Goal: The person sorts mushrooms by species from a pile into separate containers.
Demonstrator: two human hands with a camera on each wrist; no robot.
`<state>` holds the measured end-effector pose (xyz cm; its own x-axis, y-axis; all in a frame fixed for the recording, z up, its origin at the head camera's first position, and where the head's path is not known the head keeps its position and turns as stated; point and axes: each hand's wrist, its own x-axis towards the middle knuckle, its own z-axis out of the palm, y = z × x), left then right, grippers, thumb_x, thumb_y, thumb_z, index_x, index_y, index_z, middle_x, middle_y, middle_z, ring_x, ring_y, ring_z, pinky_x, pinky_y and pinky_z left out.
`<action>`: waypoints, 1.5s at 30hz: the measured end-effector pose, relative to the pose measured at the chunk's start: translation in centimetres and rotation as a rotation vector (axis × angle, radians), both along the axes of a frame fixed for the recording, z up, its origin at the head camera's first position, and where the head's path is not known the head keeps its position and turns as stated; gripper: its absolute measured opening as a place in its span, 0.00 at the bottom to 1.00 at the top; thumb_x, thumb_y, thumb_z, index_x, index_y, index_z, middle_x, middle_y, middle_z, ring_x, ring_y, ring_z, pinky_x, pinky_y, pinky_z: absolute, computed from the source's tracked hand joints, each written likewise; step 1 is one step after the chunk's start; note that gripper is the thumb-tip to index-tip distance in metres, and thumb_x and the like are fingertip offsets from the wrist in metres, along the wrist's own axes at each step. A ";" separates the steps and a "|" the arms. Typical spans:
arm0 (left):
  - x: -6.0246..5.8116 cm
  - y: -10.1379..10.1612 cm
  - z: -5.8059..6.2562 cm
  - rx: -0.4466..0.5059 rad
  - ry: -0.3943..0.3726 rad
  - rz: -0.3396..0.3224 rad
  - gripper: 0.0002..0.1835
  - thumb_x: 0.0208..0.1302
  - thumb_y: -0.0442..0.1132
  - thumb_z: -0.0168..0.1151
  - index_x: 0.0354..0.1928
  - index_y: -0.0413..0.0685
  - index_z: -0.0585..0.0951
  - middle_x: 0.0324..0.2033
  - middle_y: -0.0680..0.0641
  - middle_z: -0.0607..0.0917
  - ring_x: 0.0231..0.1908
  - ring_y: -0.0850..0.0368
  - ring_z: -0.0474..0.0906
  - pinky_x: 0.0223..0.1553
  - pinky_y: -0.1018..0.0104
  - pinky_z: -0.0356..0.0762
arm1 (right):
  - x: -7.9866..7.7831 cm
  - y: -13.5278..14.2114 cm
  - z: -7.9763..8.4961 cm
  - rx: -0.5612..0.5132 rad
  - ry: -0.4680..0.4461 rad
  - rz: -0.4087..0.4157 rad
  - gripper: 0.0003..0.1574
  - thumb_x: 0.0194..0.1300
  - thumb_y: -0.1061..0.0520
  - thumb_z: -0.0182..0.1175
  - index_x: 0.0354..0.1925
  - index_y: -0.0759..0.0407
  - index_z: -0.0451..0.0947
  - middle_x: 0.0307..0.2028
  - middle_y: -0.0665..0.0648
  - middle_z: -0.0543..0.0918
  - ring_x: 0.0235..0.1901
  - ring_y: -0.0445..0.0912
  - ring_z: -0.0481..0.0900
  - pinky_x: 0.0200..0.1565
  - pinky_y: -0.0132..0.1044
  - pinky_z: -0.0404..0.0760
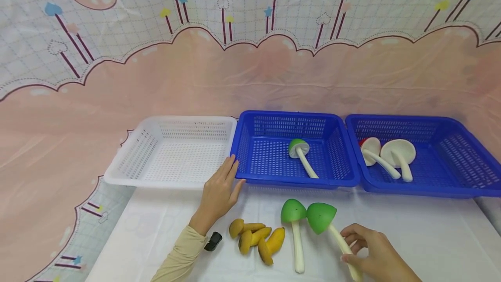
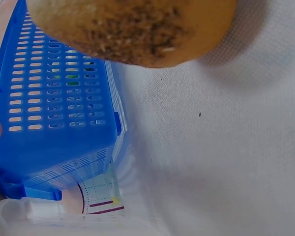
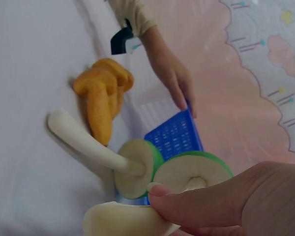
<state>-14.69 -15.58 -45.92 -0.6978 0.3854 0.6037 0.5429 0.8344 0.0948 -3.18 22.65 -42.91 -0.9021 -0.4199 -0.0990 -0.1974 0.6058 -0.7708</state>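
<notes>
My right hand [image 1: 373, 249] pinches the white stem of a green-capped toy mushroom [image 1: 322, 217] between thumb and fingers. In the right wrist view the thumb [image 3: 187, 204] lies along that stem. Beside it a second green-capped mushroom [image 1: 297, 243] lies on the table, its cap close to the held one. My left hand [image 1: 219, 190], fingers fairly straight, rests on the front left corner of the middle blue basket [image 1: 297, 183]. Inside that basket lies another green-capped mushroom [image 1: 299, 148]. Several yellow-brown mushrooms [image 1: 254, 238] lie between my hands.
On the left stands a white basket [image 1: 156, 182], touching the middle one. The right blue basket [image 1: 430, 189] holds a red-capped mushroom [image 1: 369, 151] and a pale-capped mushroom [image 1: 398, 153]. A black object [image 1: 213, 241] shows at the left sleeve. A patterned cloth [image 1: 250, 73] hangs behind.
</notes>
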 end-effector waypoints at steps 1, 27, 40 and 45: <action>0.0 0.0 0.0 -0.001 -0.002 0.002 0.27 0.64 0.44 0.59 0.60 0.31 0.73 0.62 0.35 0.70 0.62 0.42 0.67 0.58 0.53 0.70 | -0.1 0.0 0.3 0.002 -0.001 -0.011 0.24 0.52 0.56 0.71 0.45 0.64 0.75 0.35 0.50 0.80 0.29 0.34 0.76 0.32 0.33 0.78; 0.1 0.1 0.2 -0.003 0.021 -0.003 0.28 0.62 0.44 0.61 0.59 0.31 0.73 0.62 0.35 0.71 0.61 0.41 0.68 0.57 0.52 0.72 | -3.2 -0.3 3.8 0.058 0.190 -0.190 0.23 0.48 0.61 0.73 0.44 0.62 0.79 0.33 0.47 0.84 0.29 0.36 0.80 0.33 0.33 0.78; 0.1 -0.1 0.1 0.003 0.021 -0.008 0.28 0.64 0.45 0.59 0.59 0.31 0.73 0.62 0.35 0.70 0.62 0.42 0.67 0.57 0.52 0.71 | -6.4 -0.5 5.1 0.074 0.223 -0.215 0.24 0.52 0.60 0.71 0.47 0.67 0.79 0.35 0.56 0.85 0.33 0.47 0.83 0.31 0.36 0.81; 0.1 0.0 0.0 -0.002 0.014 -0.006 0.28 0.64 0.45 0.59 0.59 0.31 0.73 0.62 0.35 0.70 0.62 0.42 0.67 0.57 0.52 0.71 | -7.6 -0.5 5.3 0.064 0.256 -0.210 0.23 0.52 0.62 0.71 0.46 0.69 0.79 0.35 0.59 0.85 0.33 0.49 0.83 0.28 0.32 0.80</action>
